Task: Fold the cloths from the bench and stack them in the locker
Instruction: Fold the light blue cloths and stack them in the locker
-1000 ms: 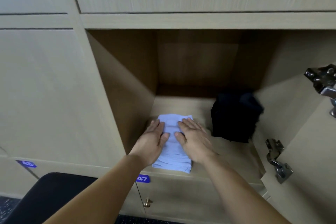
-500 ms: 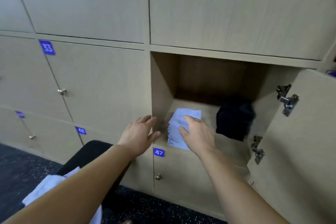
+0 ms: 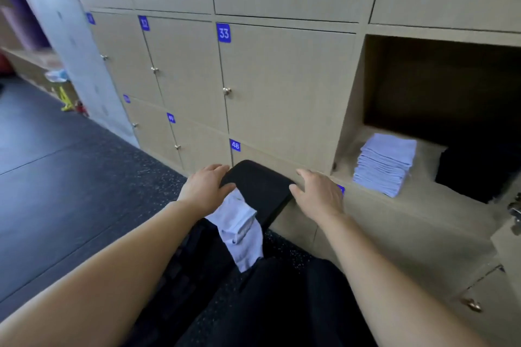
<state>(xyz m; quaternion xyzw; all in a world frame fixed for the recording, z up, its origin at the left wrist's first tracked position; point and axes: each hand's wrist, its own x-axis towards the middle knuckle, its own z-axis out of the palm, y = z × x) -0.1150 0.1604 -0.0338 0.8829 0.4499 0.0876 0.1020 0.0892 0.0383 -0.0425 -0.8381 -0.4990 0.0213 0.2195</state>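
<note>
white crumpled cloth [image 3: 239,229] drapes over the black bench [image 3: 258,186]. left hand [image 3: 204,190] hovers at its top edge, fingers loose, gripping nothing; right hand [image 3: 318,196] is spread wide beside the bench. folded pale-blue stack [image 3: 384,163] sits in the open locker [image 3: 352,93].

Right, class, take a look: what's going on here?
A person is putting cloths away. A stack of folded cloths sits in the open locker beside a dark pile. The left hand hovers open by a loose white cloth draped on the black bench; the right hand is open nearby, holding nothing.
</note>
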